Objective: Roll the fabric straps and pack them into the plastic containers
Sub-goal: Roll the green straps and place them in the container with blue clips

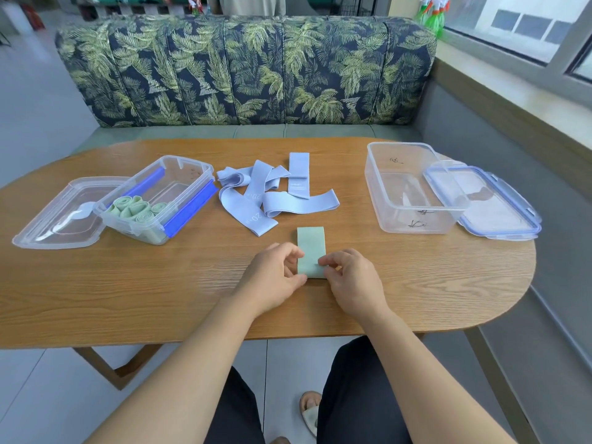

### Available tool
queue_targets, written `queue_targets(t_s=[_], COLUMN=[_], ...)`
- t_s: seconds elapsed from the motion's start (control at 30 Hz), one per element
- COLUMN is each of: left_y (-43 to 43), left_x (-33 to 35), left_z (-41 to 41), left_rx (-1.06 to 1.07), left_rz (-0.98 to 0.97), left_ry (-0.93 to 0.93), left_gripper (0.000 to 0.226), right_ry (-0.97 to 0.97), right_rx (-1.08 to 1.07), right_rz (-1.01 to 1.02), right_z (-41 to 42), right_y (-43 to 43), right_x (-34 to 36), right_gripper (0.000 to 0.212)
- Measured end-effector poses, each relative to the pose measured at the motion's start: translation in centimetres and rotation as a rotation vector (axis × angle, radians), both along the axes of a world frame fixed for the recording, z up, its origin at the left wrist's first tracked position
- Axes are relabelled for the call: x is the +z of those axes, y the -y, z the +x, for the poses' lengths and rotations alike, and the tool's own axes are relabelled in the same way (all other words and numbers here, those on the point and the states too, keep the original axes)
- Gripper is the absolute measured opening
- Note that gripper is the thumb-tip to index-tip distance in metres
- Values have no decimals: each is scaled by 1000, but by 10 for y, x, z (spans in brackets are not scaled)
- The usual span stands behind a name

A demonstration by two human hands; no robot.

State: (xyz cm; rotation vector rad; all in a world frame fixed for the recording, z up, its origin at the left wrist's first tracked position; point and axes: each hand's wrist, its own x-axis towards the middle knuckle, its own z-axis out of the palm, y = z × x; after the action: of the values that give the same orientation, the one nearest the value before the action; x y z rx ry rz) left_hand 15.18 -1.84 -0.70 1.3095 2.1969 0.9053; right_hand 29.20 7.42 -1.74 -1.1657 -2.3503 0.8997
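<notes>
Pinched near end of green strap (311, 248) w/ both hands. Had left hand (277, 277) at its left edge, thumb & forefinger curled narrow onto fabric; right hand (352, 283) at its right edge, fingertips curled on top, thumb underneath or behind, couldn't tell which. Had strap flat on table (128, 283), lengthwise away from body, near front edge, about mid-table; far end free & flat. Couldn't tell whether near end had any turn rolled, as hidden by fingers.

Just beyond it, apart: loose tangled pile of blue straps (272, 193), "20" printed on a couple.

To left: clear container w/ blue clips (179, 161), open, w/ several rolled green straps (137, 211) packed upright at its near end. Beside it on left, its clear lid (48, 225), flat, touching container; seemed partly under it.

To right, well apart from hands: bigger clear container (416, 216), open, black scribbles on wall. Against its right side, blue-rimmed lid (499, 216), flat on table, overlapped by container in view.

Behind table: sofa (246, 68) w/ leaf print. Window (519, 27) at far right. Below table edge: dark trousers & one sandal (310, 411) on tiled floor.
</notes>
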Motion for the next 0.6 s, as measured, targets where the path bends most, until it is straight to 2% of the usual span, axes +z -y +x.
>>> queue_targets(t_s=[0.1, 0.23, 0.37, 0.53, 0.6], left_y=[-2, -7, -15, -19, -18], left_x=[-4, -5, -2, -1, -2], left_z=[1, -5, -13, -16, -15], left_rx=[8, 8, -14, -17, 5], left_rz=[30, 14, -25, -70, -37], left_ry=[-22, -1, -7, -42, 2], left_gripper=[22, 18, 20, 28, 36], right_ry=[-16, -33, -134, -121, -112], right_rx=[5, 29, 7, -6, -17], right_rz=[-11, -42, -69, -119, -148], right_z=[-1, -2, -1, -7, -10], right_y=[-1, -5, -8, -16, -20], right_x=[-1, -2, -7, -7, -5], right_gripper=[22, 23, 25, 20, 22])
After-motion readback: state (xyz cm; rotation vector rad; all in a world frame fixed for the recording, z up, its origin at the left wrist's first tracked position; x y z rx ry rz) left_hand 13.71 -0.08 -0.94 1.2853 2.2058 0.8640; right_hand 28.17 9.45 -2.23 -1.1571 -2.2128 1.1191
